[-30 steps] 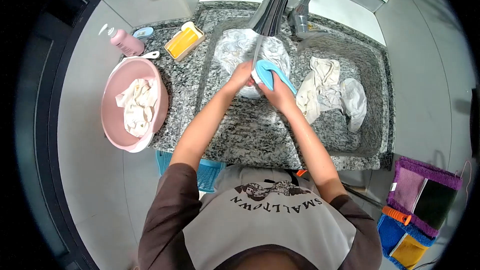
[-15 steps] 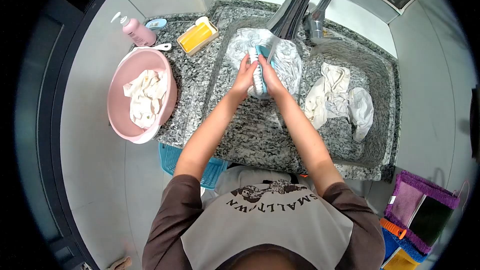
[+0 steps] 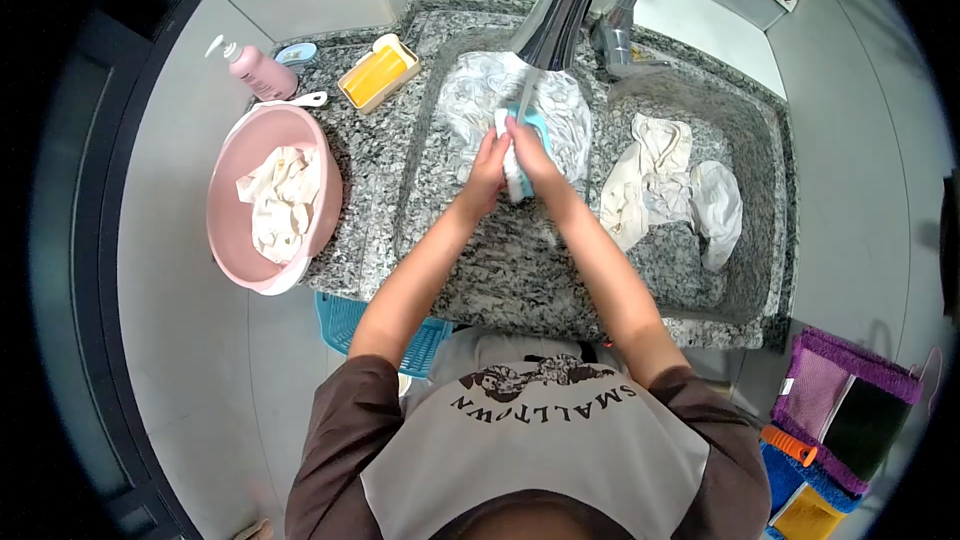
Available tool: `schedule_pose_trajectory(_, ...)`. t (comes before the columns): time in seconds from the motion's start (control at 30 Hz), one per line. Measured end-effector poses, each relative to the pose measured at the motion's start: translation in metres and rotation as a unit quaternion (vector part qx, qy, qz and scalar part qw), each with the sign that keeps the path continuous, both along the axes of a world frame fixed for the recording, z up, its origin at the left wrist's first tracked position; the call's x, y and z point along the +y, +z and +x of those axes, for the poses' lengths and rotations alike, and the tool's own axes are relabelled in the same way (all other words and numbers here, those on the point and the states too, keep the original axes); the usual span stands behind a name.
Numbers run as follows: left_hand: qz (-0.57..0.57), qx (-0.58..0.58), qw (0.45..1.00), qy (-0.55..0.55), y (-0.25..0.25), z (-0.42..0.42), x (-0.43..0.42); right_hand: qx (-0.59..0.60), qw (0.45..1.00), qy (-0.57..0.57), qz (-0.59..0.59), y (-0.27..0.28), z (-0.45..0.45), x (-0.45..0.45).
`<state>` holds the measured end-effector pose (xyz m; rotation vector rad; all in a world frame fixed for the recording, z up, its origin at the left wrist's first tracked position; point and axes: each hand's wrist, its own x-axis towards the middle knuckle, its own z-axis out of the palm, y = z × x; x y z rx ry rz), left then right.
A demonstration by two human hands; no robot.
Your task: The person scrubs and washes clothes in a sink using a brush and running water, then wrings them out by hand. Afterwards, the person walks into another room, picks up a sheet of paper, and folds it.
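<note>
Head view, showing a light-blue plastic brush with white bristles point(image 3: 514, 180) held between left hand point(image 3: 484, 176) and right hand point(image 3: 535, 162), the grip of each curled closed on it, below a chrome faucet point(image 3: 556, 20) with running water and above a wet white cloth point(image 3: 468, 100) in the left basin point(image 3: 470, 275) of a speckled granite sink. Showing also a rumpled cream cloth point(image 3: 622, 198) near a translucent white cloth point(image 3: 716, 205) in the right basin point(image 3: 690, 285), and, on the granite tabletop point(image 3: 365, 175) to the left, a pink plastic tub point(image 3: 226, 225) with crumpled cream fabric point(image 3: 283, 210) inside, near a pink pump bottle point(image 3: 264, 76).
</note>
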<state>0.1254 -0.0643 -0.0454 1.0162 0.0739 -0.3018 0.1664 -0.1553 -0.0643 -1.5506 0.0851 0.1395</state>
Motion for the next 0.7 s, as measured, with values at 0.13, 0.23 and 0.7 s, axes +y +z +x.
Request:
schedule_pose_trajectory(0.13, 0.026, 0.045, 0.998, 0.021, 0.018, 0.003, 0.0, 0.079, 0.982, 0.087, 0.146, 0.041, 0.001, -0.013)
schedule_pose_trajectory(0.23, 0.134, 0.014, 0.991, -0.01, 0.027, 0.008, 0.01, 0.18, 0.934, 0.106, 0.289, 0.051, -0.01, -0.031)
schedule_pose_trajectory(0.7, 0.115, -0.063, 0.991, -0.009, 0.067, -0.021, -0.004, 0.169, 0.918, 0.01, 0.36, 0.05, -0.03, -0.037)
